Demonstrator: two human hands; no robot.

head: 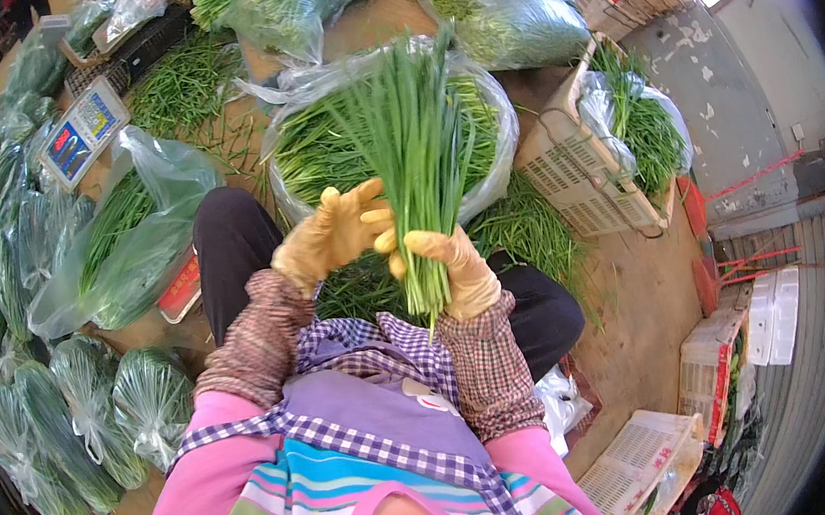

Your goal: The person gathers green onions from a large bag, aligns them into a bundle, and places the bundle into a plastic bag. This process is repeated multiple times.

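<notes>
A bundle of Chinese chives (421, 158) stands nearly upright before my chest, leaves up and pale cut ends down. My right hand (462, 267), in a yellowish rubber glove, grips it near the lower stalks, thumb across the front. Just left of the stalks is my left hand (338, 227), gloved alike, with thumb and fingers apart and nothing in it. Whether it touches the leaves I cannot tell. Behind the bundle, a large clear plastic bag (508, 123) lies spread around more cut chives (317, 143). Loose chives (355, 286) lie below my hands, between my knees.
Bagged greens (65, 430) line the left side, near an open bag of chives (116, 236) and a digital scale (84, 132). Full bags (499, 7) lie at the back. A plastic crate (572, 165) holding greens stands right; another crate (638, 467) is lower right.
</notes>
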